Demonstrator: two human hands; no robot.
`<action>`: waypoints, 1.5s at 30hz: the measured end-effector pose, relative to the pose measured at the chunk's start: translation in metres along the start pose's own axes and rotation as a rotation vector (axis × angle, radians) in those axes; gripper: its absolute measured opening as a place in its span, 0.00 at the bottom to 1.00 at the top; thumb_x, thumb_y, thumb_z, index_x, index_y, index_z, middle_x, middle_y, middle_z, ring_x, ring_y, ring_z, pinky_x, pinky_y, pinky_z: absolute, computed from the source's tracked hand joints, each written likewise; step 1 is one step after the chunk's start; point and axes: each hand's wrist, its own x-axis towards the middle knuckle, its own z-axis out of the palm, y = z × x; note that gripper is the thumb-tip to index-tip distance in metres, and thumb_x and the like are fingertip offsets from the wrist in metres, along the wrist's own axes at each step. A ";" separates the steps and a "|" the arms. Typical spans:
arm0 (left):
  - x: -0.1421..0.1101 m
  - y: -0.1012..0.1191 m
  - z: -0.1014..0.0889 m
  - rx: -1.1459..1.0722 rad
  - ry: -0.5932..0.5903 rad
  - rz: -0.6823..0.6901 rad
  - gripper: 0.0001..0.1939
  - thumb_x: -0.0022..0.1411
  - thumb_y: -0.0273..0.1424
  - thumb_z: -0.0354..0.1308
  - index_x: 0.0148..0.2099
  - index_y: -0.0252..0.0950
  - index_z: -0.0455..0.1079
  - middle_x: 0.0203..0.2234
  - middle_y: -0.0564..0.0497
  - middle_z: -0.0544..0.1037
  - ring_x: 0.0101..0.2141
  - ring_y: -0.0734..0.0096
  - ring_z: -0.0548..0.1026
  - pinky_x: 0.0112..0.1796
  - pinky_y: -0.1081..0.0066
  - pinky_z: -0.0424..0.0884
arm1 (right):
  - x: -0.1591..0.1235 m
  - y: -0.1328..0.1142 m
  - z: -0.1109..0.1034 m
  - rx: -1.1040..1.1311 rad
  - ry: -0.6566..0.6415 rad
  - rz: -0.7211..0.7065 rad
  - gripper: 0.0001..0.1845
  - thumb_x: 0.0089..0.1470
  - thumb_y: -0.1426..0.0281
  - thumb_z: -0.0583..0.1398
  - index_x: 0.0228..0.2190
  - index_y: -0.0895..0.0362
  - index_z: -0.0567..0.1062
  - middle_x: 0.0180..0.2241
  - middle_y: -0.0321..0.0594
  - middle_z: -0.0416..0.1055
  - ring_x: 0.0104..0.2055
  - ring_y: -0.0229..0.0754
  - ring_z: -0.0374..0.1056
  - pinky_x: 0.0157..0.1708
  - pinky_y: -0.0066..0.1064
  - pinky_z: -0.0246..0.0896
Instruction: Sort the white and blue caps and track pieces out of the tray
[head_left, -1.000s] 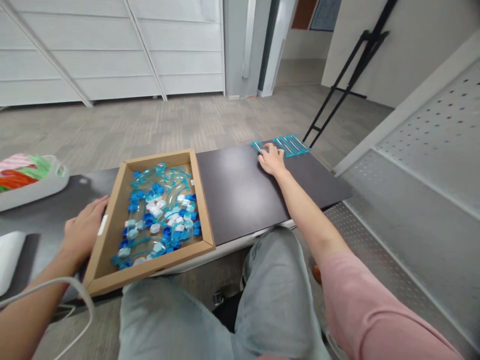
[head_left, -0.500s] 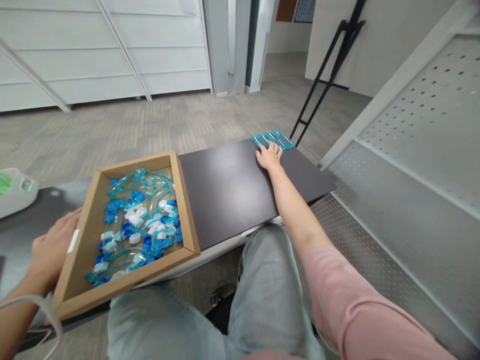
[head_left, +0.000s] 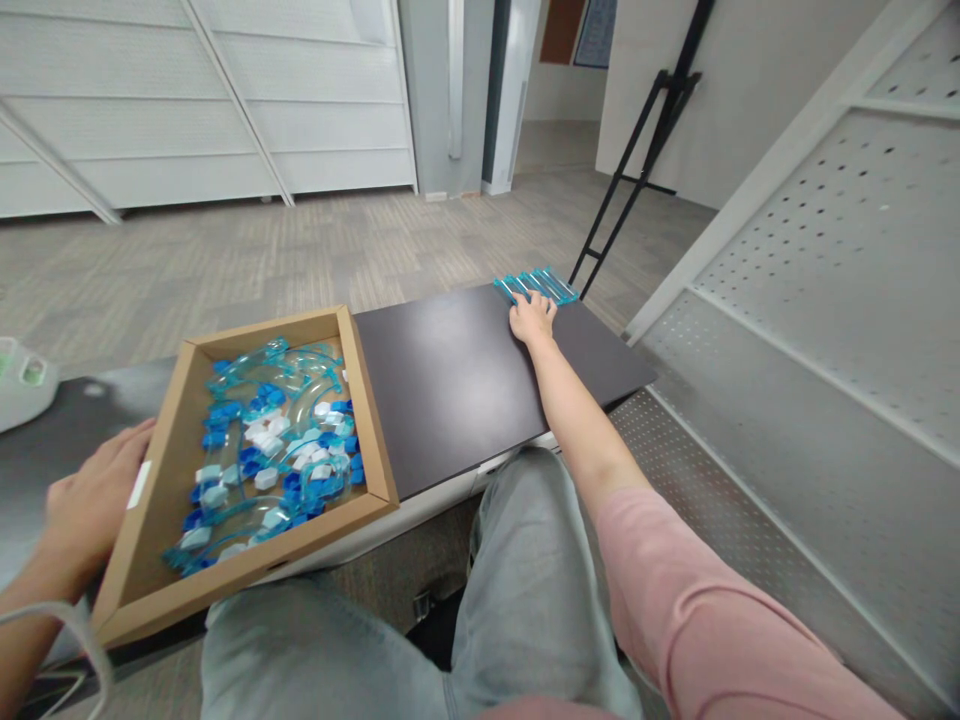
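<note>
My right hand (head_left: 533, 318) is stretched out to the far right end of the dark table. Its fingers are spread and bent, touching or just above the near edge of a translucent blue track-like piece (head_left: 559, 286) with parallel bars. Whether it presses on that piece is unclear. On the left, my left hand (head_left: 88, 500) lies along the outer left wall of a cardboard box (head_left: 369, 400), fingers stretched and their tips partly hidden by it. Inside the box are clear blue curved pieces (head_left: 244, 365), blue blocks (head_left: 214, 438) and white blocks (head_left: 266, 478).
The dark tabletop (head_left: 442, 390) stretches between the box and the blue piece. A white container (head_left: 22, 385) stands at the far left, and a cable (head_left: 79, 620) runs near my left forearm. A perforated metal panel (head_left: 795, 270) and a black stand (head_left: 637, 180) are at the right.
The camera view has shifted slightly, so everything appears a little further left. My right hand stays at the blue piece and my left hand beside the box.
</note>
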 end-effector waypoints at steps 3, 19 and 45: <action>0.000 -0.003 0.010 -0.060 0.071 -0.006 0.70 0.57 0.57 0.51 0.97 0.54 0.34 0.89 0.48 0.66 0.88 0.45 0.62 0.76 0.43 0.70 | -0.002 -0.002 -0.002 -0.022 -0.006 0.004 0.35 0.81 0.70 0.51 0.79 0.56 0.79 0.84 0.66 0.67 0.84 0.66 0.63 0.86 0.68 0.47; -0.021 0.049 -0.034 -0.288 0.109 -0.048 0.39 0.82 0.39 0.51 0.87 0.29 0.67 0.87 0.27 0.67 0.87 0.38 0.64 0.81 0.36 0.64 | -0.004 -0.010 -0.014 0.283 0.256 -0.111 0.18 0.69 0.55 0.65 0.50 0.52 0.85 0.65 0.75 0.82 0.71 0.77 0.71 0.73 0.75 0.53; -0.014 0.049 -0.015 -0.380 0.194 -0.071 0.37 0.86 0.43 0.50 0.89 0.39 0.70 0.88 0.34 0.68 0.87 0.42 0.62 0.82 0.40 0.60 | -0.099 -0.279 0.012 0.266 -0.330 -0.963 0.30 0.77 0.76 0.56 0.65 0.48 0.92 0.57 0.50 0.85 0.63 0.59 0.81 0.73 0.54 0.73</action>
